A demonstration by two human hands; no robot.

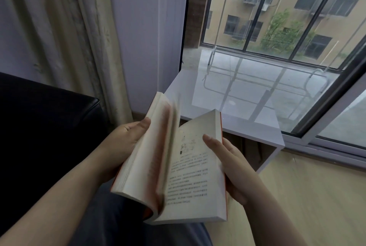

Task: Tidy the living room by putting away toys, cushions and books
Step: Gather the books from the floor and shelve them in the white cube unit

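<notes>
The large black-framed sliding window (277, 17) fills the upper right of the view, with a tan multi-storey building and a green shrub visible through the glass. To its left hangs the long cream pleated curtain (65, 33) against a pale lilac wall. The black leather sofa arm (39, 126) occupies the left middle, just beside the curtain's lower end. The glossy white low counter (227, 91) stands below the window, its top mirroring the window bars; an open compartment shows under its near right end. The light wood-plank floor (307, 192) extends along the lower right, and dark grey trousers cover the person's lap at the bottom centre.

The thick open paperback book with cream pages and an orange cover edge (190, 176) is held in the air over the lap, in front of the counter and apart from it. Its right-hand page carries printed text and a small illustration; the leaves at the centre appear blurred and fanned upward. The left hand (126, 138) supports the left half of the book, thumb pressed on the page edges near the top, fingers curled behind the cover and hidden. The right hand (231, 168) supports the right half, thumb lying flat on the printed page, fingers wrapped under the back cover. Both hands are thus clamped on the book.
</notes>
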